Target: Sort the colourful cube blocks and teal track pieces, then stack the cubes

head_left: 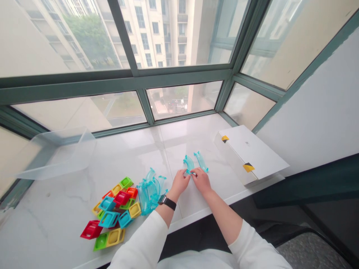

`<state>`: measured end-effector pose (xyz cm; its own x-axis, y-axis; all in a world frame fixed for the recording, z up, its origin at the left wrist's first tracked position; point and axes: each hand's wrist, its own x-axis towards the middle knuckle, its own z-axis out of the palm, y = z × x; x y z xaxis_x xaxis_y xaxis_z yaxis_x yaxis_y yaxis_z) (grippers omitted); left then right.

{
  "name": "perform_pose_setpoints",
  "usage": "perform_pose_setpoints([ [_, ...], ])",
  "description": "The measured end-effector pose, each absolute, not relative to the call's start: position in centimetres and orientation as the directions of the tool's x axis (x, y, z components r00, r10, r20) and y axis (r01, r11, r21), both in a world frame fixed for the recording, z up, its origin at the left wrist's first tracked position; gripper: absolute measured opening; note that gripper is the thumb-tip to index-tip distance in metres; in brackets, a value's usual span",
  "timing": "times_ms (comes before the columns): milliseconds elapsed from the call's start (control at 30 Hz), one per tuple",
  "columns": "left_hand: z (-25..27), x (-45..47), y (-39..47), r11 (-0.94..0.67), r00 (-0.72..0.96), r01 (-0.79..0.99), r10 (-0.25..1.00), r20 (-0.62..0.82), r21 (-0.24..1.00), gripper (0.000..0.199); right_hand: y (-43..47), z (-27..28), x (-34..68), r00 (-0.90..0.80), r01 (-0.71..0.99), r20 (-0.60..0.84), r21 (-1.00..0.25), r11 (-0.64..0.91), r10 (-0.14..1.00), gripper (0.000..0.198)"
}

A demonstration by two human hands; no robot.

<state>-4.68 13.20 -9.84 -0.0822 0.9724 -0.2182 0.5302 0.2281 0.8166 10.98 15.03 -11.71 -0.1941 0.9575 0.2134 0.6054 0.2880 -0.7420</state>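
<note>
A curved, clear blue plastic track piece (189,163) lies on the white sill, its near end between my two hands. My left hand (181,181) is closed in a pinch at the left of that end. From the right, my right hand (201,178) pinches the same end, fingertips almost touching the left ones. Just what sits between the fingertips is partly hidden. Another clear blue track piece (201,162), straighter, rests apart, slightly beyond my right hand. Left of my left wrist is a heap of clear blue track pieces (150,191).
A pile of red, yellow, green and blue plastic blocks (122,198) lies at the left front. Behind it stands a translucent plastic bin (58,160). A white box (252,149) with yellow-and-black stickers sits at the right. Windows (179,74) border the sill (134,149).
</note>
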Motion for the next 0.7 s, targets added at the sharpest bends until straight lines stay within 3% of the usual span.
perform_pose_setpoints([
  [700,-10.8,-4.7,13.1,0.271,-0.111,0.470,0.962,-0.249,0.840,0.053,15.6,-13.2,10.9,-0.203,0.567,0.208,-0.772,0.288,0.957,0.021],
])
